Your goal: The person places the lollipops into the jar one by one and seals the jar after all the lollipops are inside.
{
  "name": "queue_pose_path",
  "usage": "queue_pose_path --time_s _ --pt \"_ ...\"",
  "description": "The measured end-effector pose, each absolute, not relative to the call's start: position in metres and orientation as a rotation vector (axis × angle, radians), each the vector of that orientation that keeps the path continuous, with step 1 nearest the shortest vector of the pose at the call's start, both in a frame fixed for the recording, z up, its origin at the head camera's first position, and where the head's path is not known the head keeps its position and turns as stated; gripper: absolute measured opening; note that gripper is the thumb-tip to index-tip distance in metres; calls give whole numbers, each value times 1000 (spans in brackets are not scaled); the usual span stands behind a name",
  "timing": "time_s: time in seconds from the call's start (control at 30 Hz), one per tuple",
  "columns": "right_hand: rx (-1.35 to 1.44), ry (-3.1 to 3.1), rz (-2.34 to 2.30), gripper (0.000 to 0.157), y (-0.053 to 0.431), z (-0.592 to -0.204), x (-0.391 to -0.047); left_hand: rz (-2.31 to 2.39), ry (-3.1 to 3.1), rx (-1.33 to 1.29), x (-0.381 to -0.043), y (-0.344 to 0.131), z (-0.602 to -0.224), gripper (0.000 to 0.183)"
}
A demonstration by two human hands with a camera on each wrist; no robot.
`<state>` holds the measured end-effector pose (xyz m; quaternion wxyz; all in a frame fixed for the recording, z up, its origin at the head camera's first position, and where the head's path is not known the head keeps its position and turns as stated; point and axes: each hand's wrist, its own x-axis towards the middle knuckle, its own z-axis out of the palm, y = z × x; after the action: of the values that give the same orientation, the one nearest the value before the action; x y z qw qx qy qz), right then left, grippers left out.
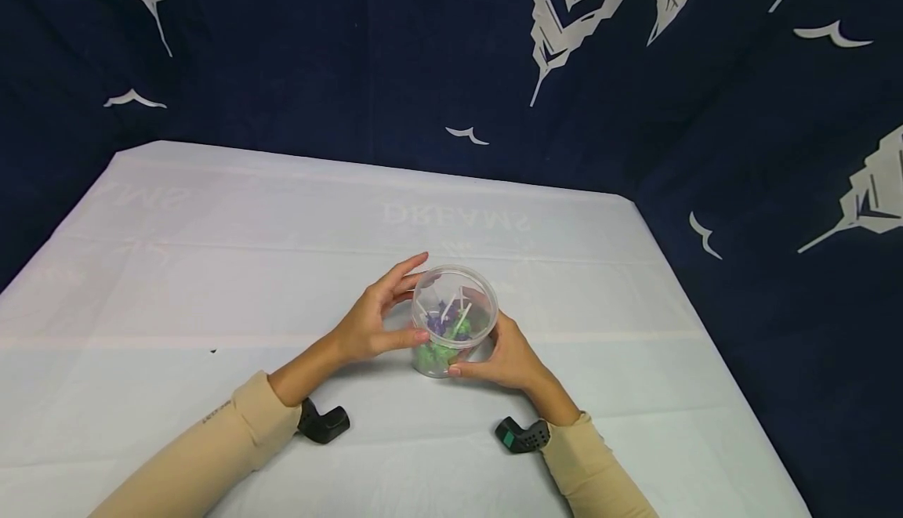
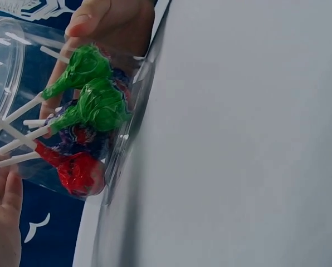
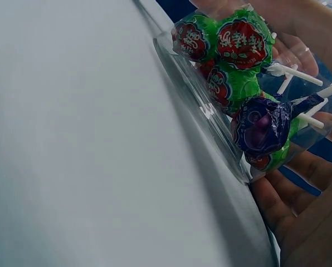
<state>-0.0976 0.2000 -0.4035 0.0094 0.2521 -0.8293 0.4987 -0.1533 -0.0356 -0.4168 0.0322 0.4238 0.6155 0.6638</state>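
A clear round plastic jar (image 1: 455,306) holds several lollipops, their white sticks pointing up. Their wrappers are green, purple and red; one red lollipop (image 2: 79,173) and a green lollipop (image 2: 102,104) show through the side in the left wrist view, and a purple lollipop (image 3: 262,127) in the right wrist view. My left hand (image 1: 374,322) holds the jar's upper left side, thumb at the front of the rim and fingers spread around the back. Lower down, my right hand (image 1: 511,349) grips the right side, its thumb across the front near the base.
The jar is close over a white cloth-covered table (image 1: 212,283). A dark blue curtain (image 1: 317,56) with white building prints hangs behind and at the sides. Black devices (image 1: 324,424) are strapped at both wrists, below beige sleeves (image 1: 212,455). A small dark speck (image 1: 213,351) lies at left.
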Motion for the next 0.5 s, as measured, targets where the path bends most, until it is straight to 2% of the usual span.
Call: queue_pose_path --time_s 0.1,0.27,0.5 --pt "776 -2593 1556 98 204 -416 -102 2024 1949 1271 -153 -34 -417 93" --pt "763 -2593 1552 103 211 -435 -110 2026 1913 1276 -154 -36 -415 78" --pt "753 -2593 1585 99 212 -437 -110 1997 1936 1270 -154 -36 -416 90"
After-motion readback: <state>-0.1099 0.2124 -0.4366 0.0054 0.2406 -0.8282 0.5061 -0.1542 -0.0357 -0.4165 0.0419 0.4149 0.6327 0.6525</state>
